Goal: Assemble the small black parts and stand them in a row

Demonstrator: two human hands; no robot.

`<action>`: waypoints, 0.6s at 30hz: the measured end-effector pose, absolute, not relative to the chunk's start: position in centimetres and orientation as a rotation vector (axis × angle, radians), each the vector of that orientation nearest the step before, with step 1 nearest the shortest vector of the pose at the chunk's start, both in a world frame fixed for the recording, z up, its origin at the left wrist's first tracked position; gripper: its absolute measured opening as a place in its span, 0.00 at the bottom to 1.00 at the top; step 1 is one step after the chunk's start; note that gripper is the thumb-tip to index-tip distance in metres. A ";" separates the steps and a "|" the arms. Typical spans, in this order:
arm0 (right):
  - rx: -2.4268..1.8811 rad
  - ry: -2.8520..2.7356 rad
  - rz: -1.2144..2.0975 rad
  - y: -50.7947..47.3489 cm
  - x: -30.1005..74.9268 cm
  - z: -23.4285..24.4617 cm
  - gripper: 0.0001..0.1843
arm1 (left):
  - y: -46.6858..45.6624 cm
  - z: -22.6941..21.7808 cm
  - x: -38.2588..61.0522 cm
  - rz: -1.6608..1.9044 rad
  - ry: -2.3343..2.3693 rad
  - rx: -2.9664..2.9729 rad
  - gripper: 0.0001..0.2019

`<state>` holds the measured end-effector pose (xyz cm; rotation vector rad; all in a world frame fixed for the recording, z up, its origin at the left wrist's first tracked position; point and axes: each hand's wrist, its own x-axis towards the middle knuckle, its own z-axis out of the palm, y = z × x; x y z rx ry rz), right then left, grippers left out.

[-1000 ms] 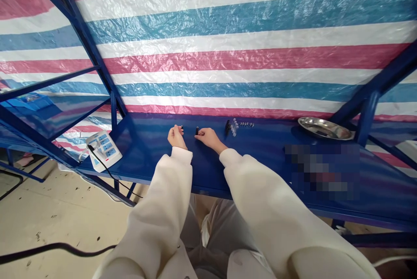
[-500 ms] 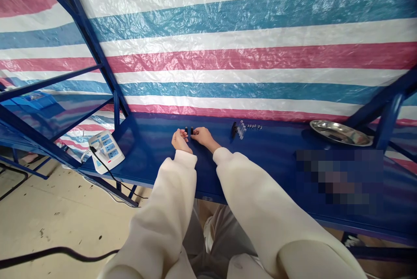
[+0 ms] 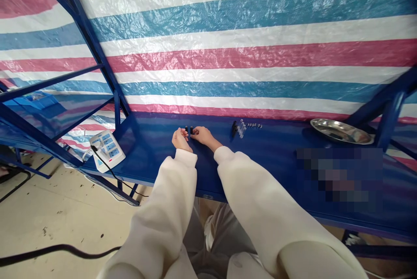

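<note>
My left hand rests on the blue shelf, its fingers pinched round a small black piece. My right hand is beside it, pinching a second small black piece. The two pieces stand side by side, almost touching, between my fingertips. Both arms are in cream sleeves. To the right lie a small black part with clear vials and a short row of tiny metal parts.
A steel dish sits at the shelf's right, near a blue upright. A white power strip with a black cable lies at the left corner. A striped tarpaulin hangs behind. A blurred patch covers part of the shelf's right side.
My right hand moved left with its black piece until it came beside the piece in my left hand. In the last half second the hands have stayed put.
</note>
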<state>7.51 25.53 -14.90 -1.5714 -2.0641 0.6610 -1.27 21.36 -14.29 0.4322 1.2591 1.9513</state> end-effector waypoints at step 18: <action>-1.577 -1.098 0.066 20.4 20.6 -13.0 0.16 | 18.9 -14.0 5.9 0.868 1.317 2.545 0.24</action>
